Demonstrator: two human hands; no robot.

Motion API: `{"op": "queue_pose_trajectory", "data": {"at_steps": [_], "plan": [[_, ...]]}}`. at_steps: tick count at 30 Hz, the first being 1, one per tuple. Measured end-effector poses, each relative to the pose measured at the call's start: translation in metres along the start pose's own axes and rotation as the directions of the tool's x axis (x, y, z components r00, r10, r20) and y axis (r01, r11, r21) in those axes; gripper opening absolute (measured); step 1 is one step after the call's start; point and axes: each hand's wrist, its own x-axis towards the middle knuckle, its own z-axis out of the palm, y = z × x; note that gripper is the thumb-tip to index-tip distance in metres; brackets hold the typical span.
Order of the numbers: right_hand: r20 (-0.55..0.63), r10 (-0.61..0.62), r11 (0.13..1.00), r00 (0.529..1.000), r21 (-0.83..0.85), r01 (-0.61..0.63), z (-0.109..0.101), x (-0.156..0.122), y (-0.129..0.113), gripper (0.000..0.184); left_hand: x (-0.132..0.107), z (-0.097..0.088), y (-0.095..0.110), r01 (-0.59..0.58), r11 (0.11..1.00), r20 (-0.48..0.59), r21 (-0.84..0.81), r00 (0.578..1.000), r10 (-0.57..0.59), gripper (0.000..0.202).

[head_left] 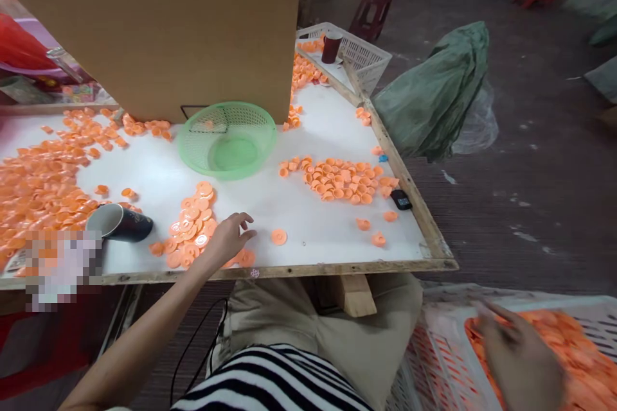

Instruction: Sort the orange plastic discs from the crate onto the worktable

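My left hand [230, 236] hovers low over the white table with its thumb and fingers apart and nothing visible between them. Just left of it lies a heap of flat orange discs [190, 221], and a few more sit under my wrist. A single orange disc [278, 236] rests to the right of my fingertips. My right hand [523, 356] is off the table, above a white basket [453, 347] filled with orange plastic pieces [571, 347]. Motion smears that hand, so its grip is unclear. Small orange cups [342, 178] form a pile on the table's right half.
A green colander [234, 154] stands before a tall cardboard sheet [193, 26]. Many orange pieces [41, 186] cover the table's left, beside a tipped dark cup [123, 223]. A wooden rim [409, 180] edges the table, with a small black device [401, 200] against it.
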Motion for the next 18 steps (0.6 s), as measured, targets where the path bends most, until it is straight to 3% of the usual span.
{"op": "queue_pose_trajectory", "data": {"at_steps": [2, 4, 7, 11, 15, 18], "plan": [[0.158, -0.026, 0.982, 0.987, 0.187, -0.004, 0.039, 0.001, -0.05, 0.047, -0.002, 0.014, 0.011, -0.082, 0.996, 0.03, 0.018, 0.996, 0.081, 0.027], [0.243, -0.142, 0.956, 0.96, 0.286, 0.069, 0.073, 0.005, -0.097, 0.048, -0.001, 0.03, 0.024, -0.174, 0.984, 0.049, 0.042, 0.984, 0.172, 0.033], [0.155, -0.215, 0.951, 0.964, 0.258, 0.17, 0.106, 0.016, -0.138, 0.045, 0.001, 0.05, 0.035, -0.251, 0.961, 0.069, 0.113, 0.967, 0.245, 0.037], [0.093, -0.198, 0.979, 0.976, 0.071, 0.192, 0.125, 0.032, -0.142, 0.04, 0.004, 0.059, 0.037, -0.284, 0.953, 0.071, 0.104, 0.958, 0.277, 0.027], [0.122, -0.304, 0.939, 0.945, 0.206, 0.276, 0.128, 0.035, -0.132, 0.039, 0.006, 0.058, 0.039, -0.298, 0.955, 0.02, 0.001, 0.954, 0.298, 0.022], [0.08, -0.248, 0.949, 0.965, 0.219, 0.226, 0.126, 0.034, -0.126, 0.04, 0.007, 0.061, 0.044, -0.247, 0.962, 0.022, -0.116, 0.968, 0.251, 0.022]]}}
